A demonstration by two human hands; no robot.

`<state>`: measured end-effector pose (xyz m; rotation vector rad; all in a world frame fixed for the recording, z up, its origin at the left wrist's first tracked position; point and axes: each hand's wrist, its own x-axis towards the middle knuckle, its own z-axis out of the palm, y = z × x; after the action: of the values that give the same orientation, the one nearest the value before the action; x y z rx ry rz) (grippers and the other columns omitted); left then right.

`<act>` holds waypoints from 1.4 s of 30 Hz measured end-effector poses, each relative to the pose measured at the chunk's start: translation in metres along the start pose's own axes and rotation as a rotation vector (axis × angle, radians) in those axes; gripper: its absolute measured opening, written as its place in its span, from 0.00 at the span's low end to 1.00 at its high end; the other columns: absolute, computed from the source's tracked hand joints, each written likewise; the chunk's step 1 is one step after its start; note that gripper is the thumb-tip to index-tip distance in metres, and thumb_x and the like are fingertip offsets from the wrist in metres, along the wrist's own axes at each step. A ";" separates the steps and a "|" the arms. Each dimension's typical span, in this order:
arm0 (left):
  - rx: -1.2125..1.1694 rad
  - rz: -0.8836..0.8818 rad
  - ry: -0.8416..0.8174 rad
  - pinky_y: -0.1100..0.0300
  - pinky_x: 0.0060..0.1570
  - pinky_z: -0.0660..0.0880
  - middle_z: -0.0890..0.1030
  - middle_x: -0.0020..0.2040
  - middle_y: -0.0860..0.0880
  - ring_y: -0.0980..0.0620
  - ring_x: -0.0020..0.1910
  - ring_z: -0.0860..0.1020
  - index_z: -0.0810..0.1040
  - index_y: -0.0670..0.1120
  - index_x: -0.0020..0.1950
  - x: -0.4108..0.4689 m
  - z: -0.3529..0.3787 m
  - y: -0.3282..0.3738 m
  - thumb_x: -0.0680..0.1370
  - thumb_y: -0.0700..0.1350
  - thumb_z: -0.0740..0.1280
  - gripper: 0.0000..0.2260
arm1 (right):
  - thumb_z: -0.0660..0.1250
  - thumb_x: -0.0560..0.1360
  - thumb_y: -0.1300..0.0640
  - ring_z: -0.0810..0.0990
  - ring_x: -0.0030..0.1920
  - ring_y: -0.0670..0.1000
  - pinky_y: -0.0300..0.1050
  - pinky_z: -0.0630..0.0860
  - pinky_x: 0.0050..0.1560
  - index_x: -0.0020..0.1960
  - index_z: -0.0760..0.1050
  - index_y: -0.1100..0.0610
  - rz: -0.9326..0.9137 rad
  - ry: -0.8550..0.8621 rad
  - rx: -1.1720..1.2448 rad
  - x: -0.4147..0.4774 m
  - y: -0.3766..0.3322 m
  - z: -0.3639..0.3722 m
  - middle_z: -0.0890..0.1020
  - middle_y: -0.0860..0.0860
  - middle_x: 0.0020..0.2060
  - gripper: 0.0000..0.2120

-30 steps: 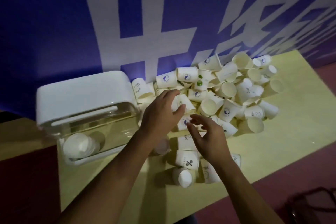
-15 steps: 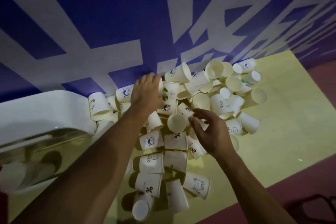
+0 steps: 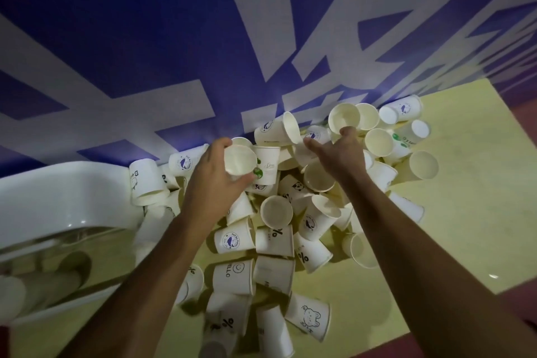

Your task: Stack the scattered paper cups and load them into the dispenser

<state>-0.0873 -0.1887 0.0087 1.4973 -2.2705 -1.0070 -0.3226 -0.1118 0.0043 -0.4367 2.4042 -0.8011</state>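
Observation:
A heap of several white paper cups (image 3: 279, 244) lies scattered on the yellow table (image 3: 465, 212) against the wall. My left hand (image 3: 212, 180) is closed around one paper cup (image 3: 240, 159), its open mouth facing me, lifted above the pile. Farther right and deeper in the heap, my right hand (image 3: 337, 154) reaches with fingers spread; its fingertips touch the rim of an upright cup (image 3: 343, 118), without a clear grip on it. The dispenser (image 3: 58, 203), white-topped with a clear body, lies at the left and holds a stack of cups (image 3: 43, 288).
A blue wall with large white lettering (image 3: 261, 38) rises right behind the heap. The table's front edge (image 3: 436, 320) borders a dark red floor (image 3: 517, 293) on the right. Loose cups lie close to the near edge by my forearms.
My left hand has closed on a cup and lifted it. My right hand moved up and right to the far side of the heap. The view came closer.

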 end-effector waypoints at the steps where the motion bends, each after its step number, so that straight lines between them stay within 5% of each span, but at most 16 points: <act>1: -0.065 -0.029 -0.001 0.52 0.57 0.75 0.76 0.67 0.53 0.50 0.63 0.75 0.68 0.55 0.70 -0.010 -0.003 0.002 0.70 0.58 0.79 0.34 | 0.78 0.69 0.38 0.80 0.59 0.57 0.55 0.83 0.56 0.74 0.64 0.54 0.015 -0.016 0.010 0.003 -0.001 0.003 0.78 0.53 0.66 0.42; 6: -0.202 -0.010 -0.009 0.63 0.59 0.67 0.71 0.74 0.56 0.61 0.67 0.68 0.66 0.55 0.75 -0.050 -0.010 0.004 0.73 0.65 0.67 0.32 | 0.79 0.71 0.44 0.80 0.61 0.56 0.49 0.80 0.52 0.74 0.65 0.50 -0.091 -0.022 0.070 0.002 0.004 0.004 0.77 0.52 0.69 0.37; 11: -0.211 0.012 -0.007 0.78 0.54 0.62 0.71 0.68 0.63 0.69 0.62 0.65 0.67 0.56 0.74 -0.066 -0.013 -0.001 0.75 0.57 0.74 0.30 | 0.77 0.72 0.42 0.82 0.53 0.54 0.52 0.83 0.48 0.66 0.72 0.49 -0.101 -0.001 0.095 -0.027 0.018 -0.024 0.79 0.53 0.61 0.27; 14: -0.228 0.007 -0.009 0.72 0.56 0.65 0.70 0.66 0.65 0.67 0.64 0.67 0.69 0.58 0.73 -0.075 -0.017 -0.006 0.72 0.59 0.76 0.32 | 0.76 0.73 0.43 0.84 0.46 0.53 0.53 0.84 0.46 0.60 0.69 0.51 -0.044 -0.024 0.227 -0.061 0.031 -0.040 0.81 0.53 0.53 0.24; 17: -0.235 0.013 -0.032 0.60 0.61 0.68 0.71 0.68 0.64 0.62 0.65 0.68 0.69 0.59 0.73 -0.087 -0.024 -0.014 0.70 0.64 0.72 0.33 | 0.75 0.75 0.43 0.84 0.52 0.51 0.51 0.82 0.54 0.67 0.71 0.48 -0.031 -0.161 0.430 -0.101 0.045 -0.042 0.82 0.49 0.57 0.25; 22: -0.246 0.108 -0.023 0.72 0.59 0.66 0.74 0.68 0.61 0.64 0.65 0.71 0.70 0.57 0.73 -0.117 -0.052 -0.037 0.73 0.62 0.71 0.30 | 0.76 0.74 0.47 0.83 0.60 0.46 0.54 0.78 0.64 0.78 0.65 0.42 -0.111 -0.416 0.576 -0.162 0.047 -0.019 0.81 0.44 0.64 0.37; 25: -0.258 0.112 -0.008 0.75 0.58 0.66 0.74 0.66 0.61 0.67 0.63 0.72 0.71 0.56 0.72 -0.136 -0.076 -0.058 0.70 0.61 0.74 0.32 | 0.77 0.72 0.53 0.81 0.63 0.52 0.57 0.79 0.62 0.75 0.68 0.44 -0.232 -0.451 0.529 -0.195 0.038 0.003 0.82 0.49 0.63 0.34; 28: -0.246 0.085 0.034 0.68 0.58 0.69 0.75 0.67 0.58 0.59 0.64 0.74 0.72 0.56 0.71 -0.157 -0.102 -0.091 0.69 0.56 0.79 0.33 | 0.79 0.72 0.60 0.82 0.61 0.48 0.50 0.82 0.56 0.72 0.70 0.42 -0.307 -0.463 0.466 -0.230 0.022 0.032 0.81 0.45 0.62 0.33; 31: -0.278 0.055 0.075 0.75 0.57 0.68 0.76 0.67 0.58 0.59 0.63 0.74 0.74 0.57 0.70 -0.179 -0.132 -0.126 0.68 0.54 0.82 0.33 | 0.79 0.70 0.59 0.82 0.59 0.46 0.45 0.83 0.51 0.71 0.67 0.41 -0.380 -0.527 0.415 -0.265 0.006 0.065 0.79 0.46 0.63 0.36; 36: -0.363 0.023 0.143 0.57 0.61 0.76 0.76 0.66 0.63 0.62 0.65 0.74 0.74 0.60 0.69 -0.214 -0.181 -0.184 0.66 0.58 0.82 0.34 | 0.79 0.70 0.66 0.84 0.56 0.50 0.51 0.84 0.52 0.72 0.67 0.39 -0.430 -0.586 0.367 -0.319 -0.019 0.128 0.82 0.41 0.58 0.39; 39: -0.340 -0.009 0.179 0.60 0.60 0.75 0.74 0.65 0.67 0.65 0.64 0.73 0.74 0.60 0.69 -0.230 -0.201 -0.217 0.64 0.65 0.78 0.36 | 0.81 0.69 0.64 0.83 0.57 0.51 0.48 0.83 0.53 0.70 0.68 0.44 -0.513 -0.571 0.327 -0.345 -0.032 0.161 0.80 0.45 0.61 0.37; 42: -0.335 -0.036 0.214 0.61 0.61 0.74 0.75 0.66 0.64 0.61 0.65 0.74 0.74 0.57 0.70 -0.244 -0.218 -0.249 0.65 0.59 0.81 0.35 | 0.82 0.69 0.55 0.80 0.59 0.49 0.51 0.82 0.54 0.72 0.66 0.41 -0.614 -0.548 0.241 -0.367 -0.043 0.191 0.77 0.39 0.63 0.38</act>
<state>0.3171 -0.1235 0.0451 1.4284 -1.8301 -1.1124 0.0877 -0.0610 0.0542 -1.1553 1.6461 -1.0436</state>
